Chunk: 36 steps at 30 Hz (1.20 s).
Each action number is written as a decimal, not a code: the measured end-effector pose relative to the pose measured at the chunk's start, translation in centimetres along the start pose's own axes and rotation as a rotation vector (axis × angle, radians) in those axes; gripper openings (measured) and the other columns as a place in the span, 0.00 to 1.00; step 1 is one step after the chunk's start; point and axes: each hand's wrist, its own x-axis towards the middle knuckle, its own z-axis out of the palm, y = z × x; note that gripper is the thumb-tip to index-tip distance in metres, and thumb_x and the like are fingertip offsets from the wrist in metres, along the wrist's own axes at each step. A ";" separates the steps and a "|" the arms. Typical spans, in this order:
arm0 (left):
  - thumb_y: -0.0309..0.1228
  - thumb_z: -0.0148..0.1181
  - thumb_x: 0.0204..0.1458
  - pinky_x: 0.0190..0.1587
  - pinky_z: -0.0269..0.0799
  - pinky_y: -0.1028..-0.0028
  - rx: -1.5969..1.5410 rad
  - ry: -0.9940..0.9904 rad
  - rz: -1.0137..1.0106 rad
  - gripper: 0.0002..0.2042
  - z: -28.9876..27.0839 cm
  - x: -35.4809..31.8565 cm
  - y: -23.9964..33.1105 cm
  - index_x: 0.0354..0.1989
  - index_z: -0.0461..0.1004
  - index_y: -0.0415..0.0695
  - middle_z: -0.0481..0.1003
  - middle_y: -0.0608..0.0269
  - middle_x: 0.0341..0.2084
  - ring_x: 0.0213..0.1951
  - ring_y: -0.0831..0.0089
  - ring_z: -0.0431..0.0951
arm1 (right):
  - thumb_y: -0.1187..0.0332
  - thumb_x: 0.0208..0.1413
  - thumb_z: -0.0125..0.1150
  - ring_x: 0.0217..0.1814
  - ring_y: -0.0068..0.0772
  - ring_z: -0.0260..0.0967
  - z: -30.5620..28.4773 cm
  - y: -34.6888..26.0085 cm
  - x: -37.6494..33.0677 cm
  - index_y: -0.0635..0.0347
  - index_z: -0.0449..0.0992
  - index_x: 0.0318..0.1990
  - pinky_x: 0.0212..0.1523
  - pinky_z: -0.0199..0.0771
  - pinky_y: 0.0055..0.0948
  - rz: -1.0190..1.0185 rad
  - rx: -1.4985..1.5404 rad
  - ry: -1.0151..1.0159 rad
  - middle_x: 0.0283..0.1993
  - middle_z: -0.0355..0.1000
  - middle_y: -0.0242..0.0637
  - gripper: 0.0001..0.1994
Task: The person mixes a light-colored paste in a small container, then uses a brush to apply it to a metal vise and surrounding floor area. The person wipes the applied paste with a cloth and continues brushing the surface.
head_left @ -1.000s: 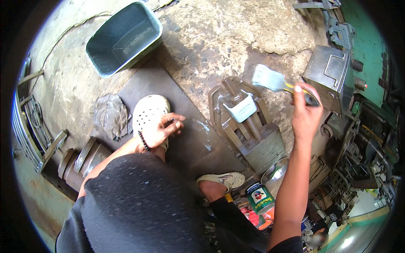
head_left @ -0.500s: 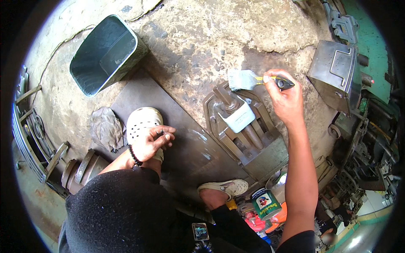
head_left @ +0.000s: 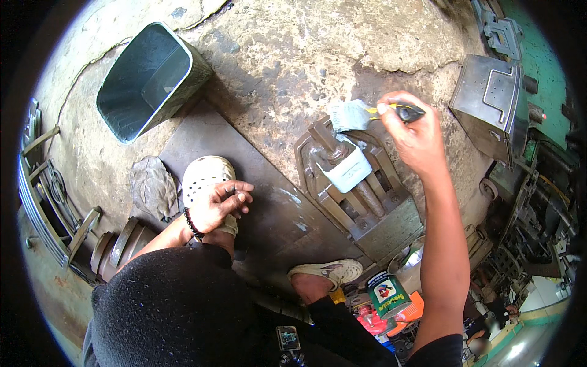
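In my right hand is a paintbrush, gripped by its black and yellow handle. Light blue paint coats its bristles, which sit at the far end of a brown metal machine vise; whether they touch it I cannot tell. The block in the middle of the vise is painted the same light blue, with a threaded screw running through. My left hand, wearing a dark bead bracelet, hangs over my left shoe with its fingers loosely bent and apart, holding nothing.
A dark green open bin lies at the far left. A crumpled grey cloth is beside my shoe on a metal sheet. Near my right forearm stands a green paint can. A metal box and machine parts line the right.
The brush has dipped slightly toward the vise, and my right hand has shifted a little with it. My left hand stays in place.
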 end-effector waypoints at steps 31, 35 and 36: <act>0.30 0.54 0.68 0.42 0.77 0.76 0.054 -0.044 -0.055 0.16 -0.4 0.2 1.0 0.60 0.71 0.37 0.79 0.61 0.43 0.39 0.77 0.80 | 0.70 0.55 0.63 0.23 0.24 0.62 -1.1 -3.9 -0.8 0.66 0.77 0.32 0.26 0.65 0.29 -0.026 -0.270 -0.114 0.21 0.68 0.36 0.07; 0.31 0.54 0.68 0.42 0.77 0.76 0.078 -0.032 -0.084 0.16 -0.3 0.2 1.3 0.60 0.71 0.38 0.79 0.61 0.44 0.39 0.77 0.80 | 0.70 0.54 0.63 0.21 0.30 0.64 -0.8 -4.9 -0.8 0.66 0.76 0.30 0.27 0.66 0.31 -0.095 -0.281 -0.086 0.19 0.67 0.40 0.07; 0.31 0.54 0.68 0.42 0.77 0.76 0.066 -0.044 -0.075 0.16 -0.3 0.2 1.3 0.60 0.71 0.38 0.79 0.61 0.44 0.39 0.77 0.80 | 0.70 0.52 0.62 0.20 0.37 0.66 -0.7 -5.3 -0.8 0.66 0.76 0.29 0.27 0.68 0.34 -0.116 -0.297 -0.073 0.19 0.68 0.45 0.07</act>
